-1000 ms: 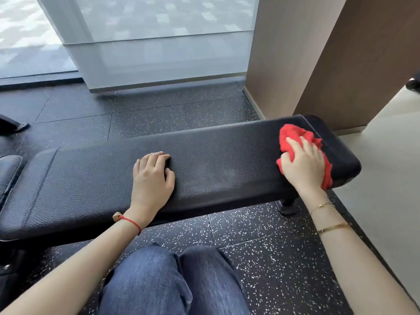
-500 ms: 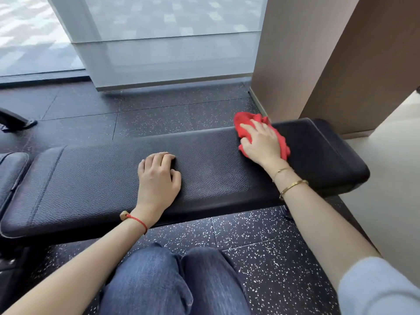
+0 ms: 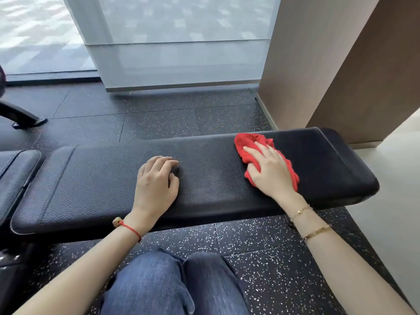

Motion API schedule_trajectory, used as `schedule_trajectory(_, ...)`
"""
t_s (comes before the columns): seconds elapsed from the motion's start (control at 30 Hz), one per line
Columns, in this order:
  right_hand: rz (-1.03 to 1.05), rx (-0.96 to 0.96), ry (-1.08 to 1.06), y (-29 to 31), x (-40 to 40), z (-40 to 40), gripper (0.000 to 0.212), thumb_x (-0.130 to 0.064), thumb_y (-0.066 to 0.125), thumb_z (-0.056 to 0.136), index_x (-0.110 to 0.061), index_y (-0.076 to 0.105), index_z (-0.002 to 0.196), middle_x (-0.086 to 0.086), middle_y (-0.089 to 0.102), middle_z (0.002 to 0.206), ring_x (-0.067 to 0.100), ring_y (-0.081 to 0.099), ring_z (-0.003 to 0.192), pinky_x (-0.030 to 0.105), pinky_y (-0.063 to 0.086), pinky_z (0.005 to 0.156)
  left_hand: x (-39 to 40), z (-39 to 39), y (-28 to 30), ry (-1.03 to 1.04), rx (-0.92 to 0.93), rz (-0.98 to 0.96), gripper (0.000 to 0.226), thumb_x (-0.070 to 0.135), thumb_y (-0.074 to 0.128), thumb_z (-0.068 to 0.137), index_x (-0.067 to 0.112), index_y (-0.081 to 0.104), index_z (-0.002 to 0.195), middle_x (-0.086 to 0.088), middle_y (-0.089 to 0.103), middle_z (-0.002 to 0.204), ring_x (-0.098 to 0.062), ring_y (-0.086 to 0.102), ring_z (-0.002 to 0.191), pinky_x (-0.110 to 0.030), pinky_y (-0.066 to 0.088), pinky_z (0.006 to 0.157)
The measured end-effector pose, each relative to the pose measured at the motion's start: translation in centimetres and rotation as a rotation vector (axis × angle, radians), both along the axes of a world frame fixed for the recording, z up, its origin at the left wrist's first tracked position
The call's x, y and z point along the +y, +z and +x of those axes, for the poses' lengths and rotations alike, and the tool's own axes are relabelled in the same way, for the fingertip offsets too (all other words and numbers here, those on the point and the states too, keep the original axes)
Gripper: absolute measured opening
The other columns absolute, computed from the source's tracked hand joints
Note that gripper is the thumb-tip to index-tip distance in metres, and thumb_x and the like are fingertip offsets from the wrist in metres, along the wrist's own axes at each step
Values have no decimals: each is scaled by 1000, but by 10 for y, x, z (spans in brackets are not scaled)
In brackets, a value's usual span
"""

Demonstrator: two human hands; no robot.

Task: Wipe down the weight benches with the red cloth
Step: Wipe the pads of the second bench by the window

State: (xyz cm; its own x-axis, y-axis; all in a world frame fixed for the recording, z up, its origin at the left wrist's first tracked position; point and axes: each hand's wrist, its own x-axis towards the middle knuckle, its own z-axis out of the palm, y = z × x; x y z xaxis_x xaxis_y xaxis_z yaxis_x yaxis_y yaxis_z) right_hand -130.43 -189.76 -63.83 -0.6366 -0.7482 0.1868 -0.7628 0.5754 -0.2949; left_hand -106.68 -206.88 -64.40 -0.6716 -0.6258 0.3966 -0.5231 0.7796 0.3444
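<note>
From the head view, I see my right hand (image 3: pixel 271 170) pressing the bunched red cloth (image 3: pixel 250 144) flat on the right half of the black weight bench (image 3: pixel 216 185), fingers (image 3: pixel 250 151) fairly straight on top of it. My left hand (image 3: pixel 156 185) braces mid-worktop, fingers loosely curled, holding nothing. I judge the risks to be the loose wad slipping out from under my palm, and streaks missed under the bracing hand.

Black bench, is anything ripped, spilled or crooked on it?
Nothing stands out. The black padded leather weight bench looks whole and dry. The right hand presses the crumpled red cloth flat on it; the left hand rests beside.
</note>
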Motion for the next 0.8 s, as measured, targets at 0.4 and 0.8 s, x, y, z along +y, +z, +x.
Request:
schedule_trajectory(0.4, 30, -62, 124, 3, -116, 38, 49, -35, 48, 91, -33, 49, 140, 0, 37, 155, 26, 31, 142, 39, 15, 121, -29, 56, -6, 168, -16, -15, 33, 19, 49, 87, 11, 68, 112, -6, 68, 119, -30, 57, 120, -47, 40, 107)
schedule_trajectory(0.8, 21, -53, 538, 6, -92, 128, 52, -38, 55, 89, -35, 49, 140, -5, 37, 155, 23, 29, 145, 35, 14, 122, -28, 69, -7, 158, 22, 28, 32, 20, 49, 88, 14, 68, 113, -2, 67, 122, -26, 57, 120, -44, 39, 108)
